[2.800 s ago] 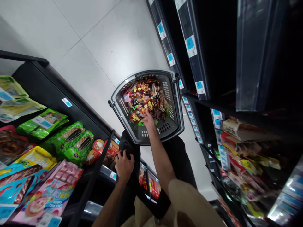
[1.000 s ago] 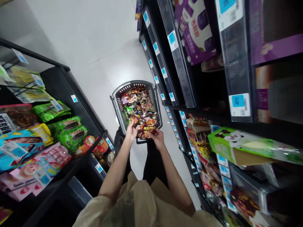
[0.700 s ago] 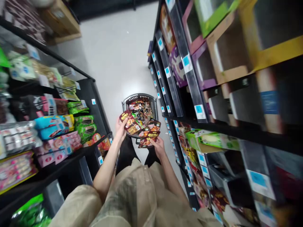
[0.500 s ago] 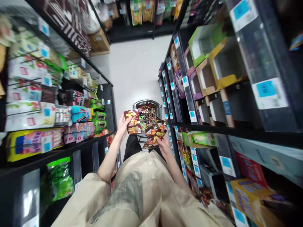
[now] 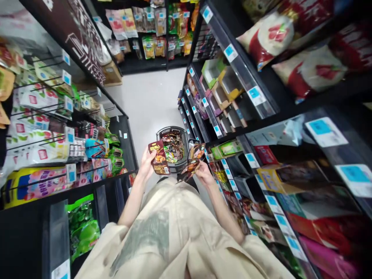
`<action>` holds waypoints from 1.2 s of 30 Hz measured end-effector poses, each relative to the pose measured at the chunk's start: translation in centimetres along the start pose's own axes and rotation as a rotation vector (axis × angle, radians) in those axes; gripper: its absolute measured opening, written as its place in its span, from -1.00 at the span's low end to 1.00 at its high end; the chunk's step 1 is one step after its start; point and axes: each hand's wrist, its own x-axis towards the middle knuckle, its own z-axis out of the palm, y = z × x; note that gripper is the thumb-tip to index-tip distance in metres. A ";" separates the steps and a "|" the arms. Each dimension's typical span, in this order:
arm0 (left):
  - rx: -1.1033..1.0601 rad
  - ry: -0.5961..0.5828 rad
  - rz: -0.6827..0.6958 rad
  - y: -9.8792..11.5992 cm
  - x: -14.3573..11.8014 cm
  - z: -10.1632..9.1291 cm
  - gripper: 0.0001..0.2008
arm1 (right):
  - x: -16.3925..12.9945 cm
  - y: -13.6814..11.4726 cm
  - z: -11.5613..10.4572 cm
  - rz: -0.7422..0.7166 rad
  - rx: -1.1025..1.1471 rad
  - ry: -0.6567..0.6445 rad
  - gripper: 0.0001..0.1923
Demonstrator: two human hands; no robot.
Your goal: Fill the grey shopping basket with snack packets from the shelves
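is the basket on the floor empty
No, the basket on the floor is filled with snack packets, more than the hands hold.

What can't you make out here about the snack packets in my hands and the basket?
Head view only:
- Printing on the left hand's packet: too small.
- Number of packets in the right hand: they overlap and blur.
- Basket near side: hidden behind those packets.
- Price tags: figures too small.
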 end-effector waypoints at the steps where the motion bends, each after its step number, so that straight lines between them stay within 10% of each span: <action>1: 0.016 -0.002 0.030 0.0 -0.3 -0.4 -0.38 | -0.8 0.2 0.4 0.005 0.005 -0.022 -0.47; 6: 0.391 -0.057 0.299 0.8 -1.6 -0.9 -0.36 | -4.4 1.3 2.5 0.023 0.007 -0.031 -0.46; 10: 0.752 -0.377 0.386 1.9 -2.8 0.2 -0.74 | -6.3 1.3 4.1 -0.001 -0.072 -0.061 -0.50; 13: 0.758 -0.572 0.373 1.6 -4.3 1.7 -0.71 | -7.6 0.8 4.6 0.008 -0.181 -0.106 -0.52; 22: 0.802 -0.643 0.484 -3.0 -8.2 5.4 -0.89 | -13.4 -0.1 2.2 -0.050 -0.240 -0.012 -0.58; 29: 0.700 -0.437 0.347 -3.1 -8.1 7.1 -0.72 | -19.5 0.4 -1.1 -0.256 -0.063 0.305 -0.53; 36: 0.343 -0.450 -0.118 -7.2 -11.7 5.6 -0.61 | -21.4 2.6 0.5 -0.152 0.016 0.162 -0.45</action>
